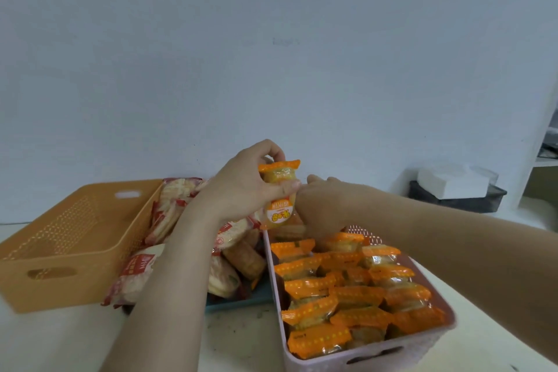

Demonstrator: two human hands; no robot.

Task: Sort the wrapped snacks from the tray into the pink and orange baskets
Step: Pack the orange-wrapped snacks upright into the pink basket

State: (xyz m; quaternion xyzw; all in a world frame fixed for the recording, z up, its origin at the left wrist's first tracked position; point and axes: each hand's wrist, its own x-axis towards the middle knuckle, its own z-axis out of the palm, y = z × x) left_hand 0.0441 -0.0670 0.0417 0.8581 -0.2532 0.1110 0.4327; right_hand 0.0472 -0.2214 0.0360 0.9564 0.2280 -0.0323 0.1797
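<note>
My left hand (pixel 241 187) holds an orange-wrapped snack (pixel 279 193) upright above the far end of the tray (pixel 238 300). My right hand (pixel 320 208) reaches down just right of that snack, over the far end of the pink basket (pixel 374 359); its fingers are hidden, so whether it holds anything cannot be told. The pink basket is packed with several orange-wrapped snacks (pixel 347 293). The orange basket (pixel 69 251) at left looks empty. The blue tray between the baskets holds several red-and-white wrapped snacks (pixel 169 214).
A plain wall rises right behind the table. At the back right, a dark tray (pixel 456 196) with a white box (pixel 453 178) sits next to a white shelf unit (pixel 543 160). White tabletop (pixel 241 338) shows in front of the tray.
</note>
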